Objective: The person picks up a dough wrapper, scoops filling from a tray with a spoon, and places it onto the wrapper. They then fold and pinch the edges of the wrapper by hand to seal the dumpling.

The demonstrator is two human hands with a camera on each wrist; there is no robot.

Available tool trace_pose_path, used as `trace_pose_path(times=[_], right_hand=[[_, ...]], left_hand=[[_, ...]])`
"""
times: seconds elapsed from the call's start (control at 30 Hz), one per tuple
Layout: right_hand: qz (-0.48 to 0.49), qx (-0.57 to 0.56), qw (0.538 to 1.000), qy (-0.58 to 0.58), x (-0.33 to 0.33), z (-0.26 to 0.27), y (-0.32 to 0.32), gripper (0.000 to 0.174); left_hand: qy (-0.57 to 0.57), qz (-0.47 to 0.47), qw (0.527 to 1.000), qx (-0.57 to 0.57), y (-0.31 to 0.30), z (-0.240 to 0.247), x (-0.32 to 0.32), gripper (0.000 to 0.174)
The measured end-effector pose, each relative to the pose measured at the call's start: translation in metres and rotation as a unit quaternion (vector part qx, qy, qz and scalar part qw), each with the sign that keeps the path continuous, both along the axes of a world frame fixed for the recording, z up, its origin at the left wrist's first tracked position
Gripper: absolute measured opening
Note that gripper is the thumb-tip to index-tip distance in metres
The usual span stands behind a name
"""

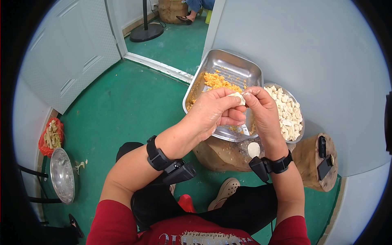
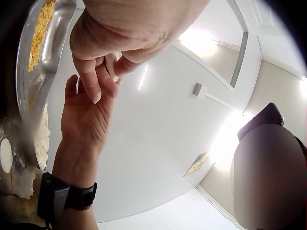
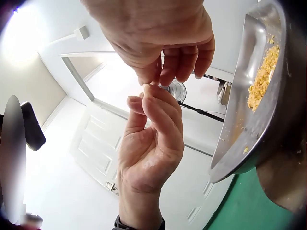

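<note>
A small white dumpling (image 1: 238, 98) is held between my two hands, above the near part of a metal tray (image 1: 188, 92). My left hand (image 1: 214, 108) grips it between thumb and fingers. At its right edge, the thumb and forefinger of my right hand (image 1: 264, 112) pinch the dough. In the left wrist view, a pale bit of the dumpling (image 2: 112, 65) shows between the fingers, which hide most of it. Orange-yellow crumbly filling (image 1: 217, 81) lies in the tray. One round dough wrapper (image 1: 253, 150) rests on the wooden stump (image 1: 216, 157) below my hands.
A bowl (image 1: 302, 126) heaped with white dumplings (image 1: 288, 110) stands right of the tray, by the wall. Dark devices (image 1: 325, 168) lie on another stump (image 1: 306, 163). At far left are a metal basin (image 1: 62, 175) and a red bag (image 1: 43, 147) of vegetable scraps.
</note>
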State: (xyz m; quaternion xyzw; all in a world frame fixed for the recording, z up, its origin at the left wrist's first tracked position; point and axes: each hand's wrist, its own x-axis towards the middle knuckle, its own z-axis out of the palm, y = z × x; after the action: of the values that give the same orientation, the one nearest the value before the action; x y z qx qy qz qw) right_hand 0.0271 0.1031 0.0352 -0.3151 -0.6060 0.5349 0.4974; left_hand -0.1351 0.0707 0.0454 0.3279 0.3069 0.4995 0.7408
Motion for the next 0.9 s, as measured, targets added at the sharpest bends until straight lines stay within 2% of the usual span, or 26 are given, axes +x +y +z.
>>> trace_pose_path(times=[0.6, 0.9], right_hand=[[0.015, 0.01, 1.0, 0.008, 0.0, 0.0028, -0.003, 0.011], [0.014, -0.026, 1.0, 0.001, 0.0015, 0.0053, -0.0047, 0.011]], left_hand=[[0.006, -0.003, 1.0, -0.001, -0.0008, -0.0001, 0.0, 0.014], [0.025, 0.011, 1.0, 0.01, -0.0002, -0.001, 0.0031, 0.016]])
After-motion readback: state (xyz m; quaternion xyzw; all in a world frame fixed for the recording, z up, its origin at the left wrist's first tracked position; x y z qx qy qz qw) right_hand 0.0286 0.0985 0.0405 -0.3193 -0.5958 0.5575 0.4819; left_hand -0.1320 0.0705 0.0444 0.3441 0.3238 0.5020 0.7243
